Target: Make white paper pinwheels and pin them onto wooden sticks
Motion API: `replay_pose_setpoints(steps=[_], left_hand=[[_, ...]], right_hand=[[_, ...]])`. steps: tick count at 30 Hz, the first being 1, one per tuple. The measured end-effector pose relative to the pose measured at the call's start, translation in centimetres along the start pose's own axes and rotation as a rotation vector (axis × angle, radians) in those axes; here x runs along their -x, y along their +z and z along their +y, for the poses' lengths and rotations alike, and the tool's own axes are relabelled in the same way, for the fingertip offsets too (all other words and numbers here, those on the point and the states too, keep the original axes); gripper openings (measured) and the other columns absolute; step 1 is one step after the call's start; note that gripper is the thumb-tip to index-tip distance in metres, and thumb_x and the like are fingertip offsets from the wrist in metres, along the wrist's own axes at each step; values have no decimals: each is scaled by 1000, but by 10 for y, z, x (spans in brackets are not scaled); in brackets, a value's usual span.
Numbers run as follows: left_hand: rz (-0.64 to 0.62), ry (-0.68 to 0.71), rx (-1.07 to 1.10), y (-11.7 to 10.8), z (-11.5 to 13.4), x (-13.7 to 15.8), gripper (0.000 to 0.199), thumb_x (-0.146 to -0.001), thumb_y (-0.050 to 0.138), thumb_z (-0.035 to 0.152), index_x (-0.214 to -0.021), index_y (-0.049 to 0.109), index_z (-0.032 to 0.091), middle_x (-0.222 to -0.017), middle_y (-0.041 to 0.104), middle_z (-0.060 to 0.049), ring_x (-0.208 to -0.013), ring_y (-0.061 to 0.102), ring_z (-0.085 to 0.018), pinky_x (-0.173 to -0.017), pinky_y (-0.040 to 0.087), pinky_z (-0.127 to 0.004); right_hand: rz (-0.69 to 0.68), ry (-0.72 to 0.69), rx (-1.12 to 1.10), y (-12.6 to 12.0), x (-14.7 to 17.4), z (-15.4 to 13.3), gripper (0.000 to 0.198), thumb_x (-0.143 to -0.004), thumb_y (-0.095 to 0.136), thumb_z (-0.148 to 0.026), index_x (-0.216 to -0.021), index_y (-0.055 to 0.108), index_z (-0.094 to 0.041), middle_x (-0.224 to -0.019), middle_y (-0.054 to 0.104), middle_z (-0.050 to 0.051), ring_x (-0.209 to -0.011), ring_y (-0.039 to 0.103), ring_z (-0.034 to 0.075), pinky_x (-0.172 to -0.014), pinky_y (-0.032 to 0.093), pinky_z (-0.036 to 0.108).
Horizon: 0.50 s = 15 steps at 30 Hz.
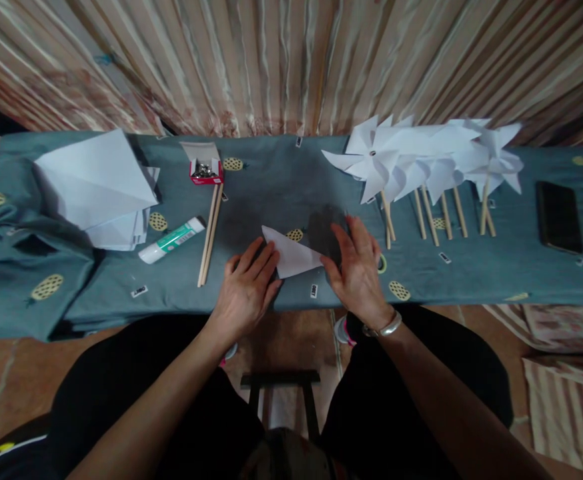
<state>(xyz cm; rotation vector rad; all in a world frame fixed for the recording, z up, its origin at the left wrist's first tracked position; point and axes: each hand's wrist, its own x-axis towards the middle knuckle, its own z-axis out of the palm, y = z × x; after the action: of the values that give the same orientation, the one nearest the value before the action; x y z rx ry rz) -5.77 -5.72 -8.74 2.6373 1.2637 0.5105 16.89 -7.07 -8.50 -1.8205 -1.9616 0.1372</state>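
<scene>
A white sheet of paper folded into a triangle (297,259) lies on the cloth in front of me. The fingers of my left hand (245,287) rest flat along its left edge, close together, with the thumb near its lower corner. My right hand (359,270) is spread beside the other end, its thumb and a fingertip touching the right-hand point of the paper. Partly hidden under the right hand is a pale green loop (382,264), perhaps a scissors handle.
At the left lie a stack of white paper (96,180), a glue stick (172,240), two wooden sticks (210,235) and an open red box of small metal pieces (205,171). Several paper pinwheels (374,157) on sticks and a dark phone (559,217) lie right. A striped curtain (281,60) hangs behind.
</scene>
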Motion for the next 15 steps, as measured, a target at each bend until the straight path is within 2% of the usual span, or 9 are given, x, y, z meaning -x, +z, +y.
replay_pose_setpoints(steps=[5,10,15], left_hand=[[68,-40,29,-2,-1,-9,34,-98,47,31,-118,66,12,-129,66,-14,-129,49,-36,-95,38,-52],[148,-84,59,-2,-3,-20,22,-90,61,31,-101,73,16,-115,72,-12,-121,55,-35,-94,40,-52],[150,-151,146,0,-6,-19,22,-82,71,30,-102,73,20,-117,71,-9,-122,53,-34,-97,41,-53]], right_hand=[[3,1,44,-1,-1,2,51,-95,45,-34,-141,44,-11,-154,35,21,-147,26,31,-115,25,55],[-5,-23,64,-4,-3,1,50,-93,47,-33,-138,49,-11,-151,40,21,-144,32,31,-114,29,53],[-14,-6,62,-4,-3,3,48,-93,49,-33,-135,51,-11,-150,41,21,-143,35,32,-113,31,52]])
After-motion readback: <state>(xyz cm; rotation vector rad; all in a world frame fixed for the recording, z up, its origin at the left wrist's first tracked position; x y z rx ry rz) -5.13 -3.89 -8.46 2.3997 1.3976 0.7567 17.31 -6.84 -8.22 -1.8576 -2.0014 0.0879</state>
